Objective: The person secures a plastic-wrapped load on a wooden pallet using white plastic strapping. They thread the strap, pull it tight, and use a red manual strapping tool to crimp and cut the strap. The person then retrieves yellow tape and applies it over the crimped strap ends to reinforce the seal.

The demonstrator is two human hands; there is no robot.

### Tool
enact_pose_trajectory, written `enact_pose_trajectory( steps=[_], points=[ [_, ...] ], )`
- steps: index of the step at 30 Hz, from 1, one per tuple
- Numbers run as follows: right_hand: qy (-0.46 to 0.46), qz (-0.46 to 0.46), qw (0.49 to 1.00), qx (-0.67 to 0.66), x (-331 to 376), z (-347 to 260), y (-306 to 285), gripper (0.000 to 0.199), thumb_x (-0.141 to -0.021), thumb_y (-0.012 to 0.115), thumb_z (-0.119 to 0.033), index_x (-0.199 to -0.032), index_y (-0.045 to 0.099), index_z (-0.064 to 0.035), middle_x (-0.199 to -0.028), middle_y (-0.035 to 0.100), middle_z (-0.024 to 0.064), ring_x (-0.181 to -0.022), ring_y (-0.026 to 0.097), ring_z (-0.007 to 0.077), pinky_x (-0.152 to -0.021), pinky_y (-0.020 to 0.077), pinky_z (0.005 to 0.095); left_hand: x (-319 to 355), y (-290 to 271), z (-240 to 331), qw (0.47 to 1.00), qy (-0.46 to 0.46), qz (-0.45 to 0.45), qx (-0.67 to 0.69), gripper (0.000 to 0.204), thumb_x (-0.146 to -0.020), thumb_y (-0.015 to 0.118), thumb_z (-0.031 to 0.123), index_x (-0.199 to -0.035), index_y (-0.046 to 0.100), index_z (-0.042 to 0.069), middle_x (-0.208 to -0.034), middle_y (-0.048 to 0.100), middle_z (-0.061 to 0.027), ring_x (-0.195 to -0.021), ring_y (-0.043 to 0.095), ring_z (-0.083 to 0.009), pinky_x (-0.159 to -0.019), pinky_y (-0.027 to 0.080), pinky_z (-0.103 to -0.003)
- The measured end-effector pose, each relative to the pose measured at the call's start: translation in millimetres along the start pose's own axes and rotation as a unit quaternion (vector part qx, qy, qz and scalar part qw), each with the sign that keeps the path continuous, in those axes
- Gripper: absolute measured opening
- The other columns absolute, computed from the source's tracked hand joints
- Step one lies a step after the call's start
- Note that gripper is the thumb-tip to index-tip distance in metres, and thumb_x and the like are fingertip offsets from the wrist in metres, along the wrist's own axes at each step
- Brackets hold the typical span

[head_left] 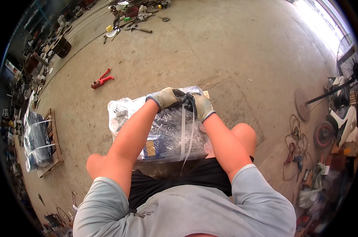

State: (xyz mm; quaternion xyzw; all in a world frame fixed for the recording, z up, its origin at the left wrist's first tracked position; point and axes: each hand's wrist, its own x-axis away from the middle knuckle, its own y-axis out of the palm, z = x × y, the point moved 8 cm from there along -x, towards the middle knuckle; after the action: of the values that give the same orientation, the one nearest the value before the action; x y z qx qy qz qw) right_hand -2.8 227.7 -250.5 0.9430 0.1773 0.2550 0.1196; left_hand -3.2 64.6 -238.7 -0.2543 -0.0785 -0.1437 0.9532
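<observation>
The strap [183, 136] crossed a plastic-wrapped bundle [166, 128], concrete floor [234, 47] all around; the left hand [169, 97] and right hand [202, 105] gripped it. A red tool [103, 81] lay leftward; a fan [332, 92] stood right.

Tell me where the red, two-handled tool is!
In the head view, the red, two-handled tool lies left of centre on the brownish concrete floor, beyond the far left corner of the clear-plastic-wrapped bundle.

- Two gloved hands: one left hand [168, 98], one right hand [203, 106]
- Two film-wrapped bundles [167, 132]
- Two white straps [45, 146] seem to cross the leftmost bundle, small near the rim
- One red hand tool [103, 81]
- One hammer [142, 29]
- One standing fan [325, 95]
</observation>
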Motion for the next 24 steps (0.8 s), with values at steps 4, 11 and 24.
enact_pose_trajectory(
  steps=[4,11,24],
  points=[
    [0.003,-0.005,0.997,0.078,16,-8,-13,0.014,-0.100,0.066,-0.011,-0.097,0.075,-0.0010,-0.087,0.074,0.0038,-0.073,0.068,0.0109,-0.062,0.0547,0.0240,17,7,38,0.999,-0.038,0.025,-0.022,0.032,-0.089,0.070,0.000,-0.120,0.077,0.004,-0.101,0.079,-0.0077,-0.086,0.069,-0.0131,-0.082,0.057,-0.030],
    [0.003,-0.058,0.998,0.023,27,-24,-8,0.013,-0.099,0.067,-0.005,-0.107,0.077,0.0000,-0.093,0.075,0.0053,-0.076,0.068,0.0118,-0.067,0.0556,0.0255,26,19,52,0.999,0.002,0.017,-0.042,0.029,-0.086,0.075,0.003,-0.114,0.076,0.004,-0.103,0.078,-0.0100,-0.091,0.071,-0.0159,-0.086,0.057,-0.032],
    [0.080,-0.081,0.980,0.164,12,37,-13,0.033,-0.098,0.073,-0.030,-0.105,0.078,0.0020,-0.094,0.076,0.0087,-0.081,0.069,0.0157,-0.070,0.0534,0.0291,30,15,47,0.996,-0.068,0.052,-0.012,0.038,-0.086,0.063,-0.009,-0.114,0.082,0.009,-0.104,0.081,-0.0062,-0.087,0.068,-0.0095,-0.080,0.056,-0.027]
  ],
)
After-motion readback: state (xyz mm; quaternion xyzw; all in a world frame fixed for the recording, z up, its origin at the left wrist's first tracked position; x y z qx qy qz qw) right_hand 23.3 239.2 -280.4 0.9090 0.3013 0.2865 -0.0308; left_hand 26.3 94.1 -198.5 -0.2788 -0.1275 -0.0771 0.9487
